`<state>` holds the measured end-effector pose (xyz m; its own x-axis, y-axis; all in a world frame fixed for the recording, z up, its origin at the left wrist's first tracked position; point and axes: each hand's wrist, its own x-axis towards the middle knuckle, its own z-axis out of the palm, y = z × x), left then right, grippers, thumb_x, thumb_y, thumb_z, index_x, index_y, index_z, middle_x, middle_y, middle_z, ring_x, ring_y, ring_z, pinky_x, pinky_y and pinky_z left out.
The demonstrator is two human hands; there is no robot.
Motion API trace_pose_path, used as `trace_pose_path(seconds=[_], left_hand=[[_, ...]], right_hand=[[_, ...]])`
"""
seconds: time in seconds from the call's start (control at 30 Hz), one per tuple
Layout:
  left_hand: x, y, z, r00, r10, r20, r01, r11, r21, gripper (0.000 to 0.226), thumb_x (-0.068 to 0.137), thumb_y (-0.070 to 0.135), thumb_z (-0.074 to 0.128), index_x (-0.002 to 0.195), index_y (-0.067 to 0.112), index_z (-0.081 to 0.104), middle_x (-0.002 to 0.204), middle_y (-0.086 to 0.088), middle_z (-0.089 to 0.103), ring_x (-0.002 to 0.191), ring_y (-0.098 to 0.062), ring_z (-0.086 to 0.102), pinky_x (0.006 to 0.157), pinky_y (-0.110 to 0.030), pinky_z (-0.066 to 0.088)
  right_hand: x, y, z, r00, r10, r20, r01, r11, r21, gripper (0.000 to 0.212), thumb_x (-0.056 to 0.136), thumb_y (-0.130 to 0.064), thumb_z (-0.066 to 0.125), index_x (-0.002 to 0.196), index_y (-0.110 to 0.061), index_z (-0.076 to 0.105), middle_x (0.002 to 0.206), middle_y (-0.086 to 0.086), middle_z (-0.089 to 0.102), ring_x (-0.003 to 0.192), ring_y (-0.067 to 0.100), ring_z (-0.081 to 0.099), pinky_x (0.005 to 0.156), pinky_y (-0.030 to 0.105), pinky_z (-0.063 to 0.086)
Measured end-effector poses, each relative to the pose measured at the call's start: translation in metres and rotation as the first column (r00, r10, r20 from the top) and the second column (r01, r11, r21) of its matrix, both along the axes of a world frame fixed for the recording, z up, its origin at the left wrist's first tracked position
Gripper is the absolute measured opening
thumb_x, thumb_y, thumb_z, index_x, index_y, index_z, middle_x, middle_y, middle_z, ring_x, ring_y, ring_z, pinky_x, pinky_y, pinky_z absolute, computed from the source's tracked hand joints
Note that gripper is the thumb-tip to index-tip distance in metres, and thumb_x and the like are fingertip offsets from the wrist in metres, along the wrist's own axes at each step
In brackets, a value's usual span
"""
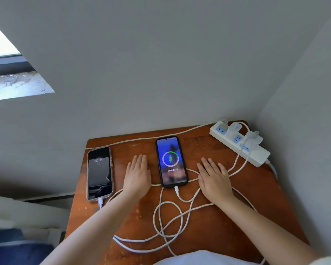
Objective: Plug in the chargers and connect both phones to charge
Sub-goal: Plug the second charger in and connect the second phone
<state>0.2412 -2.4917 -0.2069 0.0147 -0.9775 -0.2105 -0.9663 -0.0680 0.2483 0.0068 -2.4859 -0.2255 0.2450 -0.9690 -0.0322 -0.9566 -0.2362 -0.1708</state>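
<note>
Two hands lie flat, palms down, on the wooden surface, fingers spread, gripping nothing. The left hand rests between the phones; the right hand lies over crossing white cables. The black-cased phone, at centre, shows a green charging ring; the phone with the patterned case, at the left edge, shows a lock-screen clock. Both lie face up, long axes running away from the person, ports and plugged cables toward them. At the far right corner, the power strip carries two white chargers. The risk: lifting a wrist could snag those loops and tug a plug loose.
</note>
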Motion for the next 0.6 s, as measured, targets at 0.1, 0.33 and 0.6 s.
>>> trace_pose_path(seconds=[0.1, 0.33, 0.6], left_hand=[[-0.001, 0.005, -0.013, 0.998, 0.058, 0.015, -0.058, 0.997, 0.056, 0.056, 0.097, 0.036, 0.023, 0.143, 0.010, 0.005, 0.155, -0.010, 0.003, 0.142, -0.023, -0.002, 0.115, -0.035, -0.001], [-0.002, 0.013, -0.028, 0.997, 0.041, 0.065, -0.040, 0.999, -0.011, 0.059, 0.096, 0.041, 0.019, 0.143, 0.011, 0.001, 0.155, -0.008, -0.001, 0.142, -0.020, -0.006, 0.113, -0.033, -0.006], [-0.002, 0.013, -0.032, 0.997, 0.053, 0.056, -0.051, 0.998, -0.037, 0.059, 0.096, 0.041, 0.020, 0.144, 0.012, 0.003, 0.155, -0.007, 0.002, 0.142, -0.019, -0.003, 0.110, -0.030, -0.007]], right_hand=[[0.000, -0.001, -0.003, 1.000, 0.006, -0.019, -0.006, 1.000, 0.010, 0.040, 0.094, -0.025, 0.046, 0.132, -0.013, 0.045, 0.143, 0.010, 0.044, 0.134, 0.027, 0.038, 0.111, 0.046, 0.027], [-0.001, -0.001, -0.007, 1.000, 0.006, -0.024, -0.005, 0.999, 0.041, 0.042, 0.097, -0.027, 0.038, 0.137, -0.015, 0.038, 0.149, 0.007, 0.036, 0.139, 0.024, 0.029, 0.113, 0.044, 0.020], [0.000, 0.000, -0.004, 1.000, -0.008, -0.012, 0.009, 0.999, 0.048, 0.040, 0.096, -0.025, 0.043, 0.135, -0.014, 0.042, 0.146, 0.009, 0.039, 0.137, 0.026, 0.032, 0.112, 0.045, 0.023]])
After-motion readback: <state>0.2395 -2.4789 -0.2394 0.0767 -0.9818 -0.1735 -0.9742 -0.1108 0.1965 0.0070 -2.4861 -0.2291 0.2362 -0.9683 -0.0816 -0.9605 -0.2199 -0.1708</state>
